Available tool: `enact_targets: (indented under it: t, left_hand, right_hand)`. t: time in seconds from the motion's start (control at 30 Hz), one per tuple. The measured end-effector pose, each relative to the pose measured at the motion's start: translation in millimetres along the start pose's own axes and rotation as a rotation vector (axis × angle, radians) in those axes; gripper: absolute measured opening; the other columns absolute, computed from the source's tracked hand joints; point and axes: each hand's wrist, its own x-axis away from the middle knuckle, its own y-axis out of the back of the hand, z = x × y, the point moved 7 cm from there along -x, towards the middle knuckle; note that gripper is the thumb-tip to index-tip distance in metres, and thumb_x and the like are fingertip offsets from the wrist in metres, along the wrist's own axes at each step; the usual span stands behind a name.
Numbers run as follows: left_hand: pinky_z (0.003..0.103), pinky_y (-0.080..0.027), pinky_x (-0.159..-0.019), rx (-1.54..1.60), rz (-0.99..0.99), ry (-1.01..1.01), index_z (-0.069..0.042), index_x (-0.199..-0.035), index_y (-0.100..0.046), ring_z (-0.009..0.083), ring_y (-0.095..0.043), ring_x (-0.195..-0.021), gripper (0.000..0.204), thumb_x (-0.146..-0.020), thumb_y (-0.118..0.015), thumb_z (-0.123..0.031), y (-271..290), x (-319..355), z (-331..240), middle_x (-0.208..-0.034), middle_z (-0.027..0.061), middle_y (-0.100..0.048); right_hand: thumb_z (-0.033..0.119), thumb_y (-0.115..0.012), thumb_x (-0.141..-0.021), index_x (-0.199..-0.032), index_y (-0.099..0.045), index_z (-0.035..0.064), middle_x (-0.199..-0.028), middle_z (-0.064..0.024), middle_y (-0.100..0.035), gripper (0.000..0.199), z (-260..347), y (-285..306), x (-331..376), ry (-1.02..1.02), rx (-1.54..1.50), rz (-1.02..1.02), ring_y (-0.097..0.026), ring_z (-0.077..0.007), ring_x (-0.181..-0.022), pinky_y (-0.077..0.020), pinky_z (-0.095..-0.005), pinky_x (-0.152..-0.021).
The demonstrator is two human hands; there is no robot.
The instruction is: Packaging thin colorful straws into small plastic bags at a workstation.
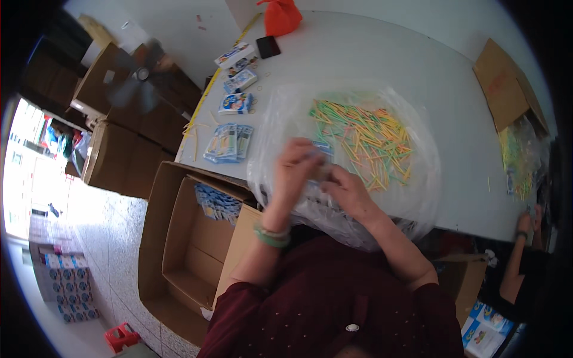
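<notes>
Both hands, left (296, 162) and right (345, 190), fingers pinching small blue packet (322, 149); blurred, axis unclear.

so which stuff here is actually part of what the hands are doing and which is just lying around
In use:
- left hand and right hand, together on a small blue packet
- clear plastic sheet under them
- pile of coloured sticks
- stack of blue packets
- open carton holding more packets

Lying about:
- orange bag
- black phone
- flat cardboard
</notes>
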Motion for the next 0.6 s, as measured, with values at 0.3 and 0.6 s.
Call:
enact_targets:
  t: [0.3, 0.6]
  left_hand:
    - [0.039, -0.047, -0.071, -1.556, -0.301, -0.185, -0.008, -0.091, -0.066, 0.0284, -0.059, -0.082, 0.018, -0.075, -0.069, -0.017, 165, -61, 26, -0.085, 0.0101, -0.061]
    - [0.041, -0.040, -0.083, -1.527, -0.498, -0.451, -0.014, -0.111, -0.062, 0.0259, -0.057, -0.098, 0.038, -0.074, -0.072, -0.017, 88, -47, -7, -0.106, 0.0061, -0.060]
  right_hand:
    - [0.003, -0.060, -0.081, -0.090, -0.061, 0.0011, -0.082, -0.0127, -0.063, 0.009, -23, 72, 7, 0.240, 0.401, -0.393, -0.063, -0.0228, -0.076, -0.0484, -0.0306, -0.071]
    - [0.007, -0.055, -0.079, -0.103, -0.057, 0.0007, -0.103, -0.0167, -0.061, 0.025, -35, 122, -44, 0.153, 1.127, -0.462, -0.056, -0.0319, -0.100, -0.0472, -0.0410, -0.085]
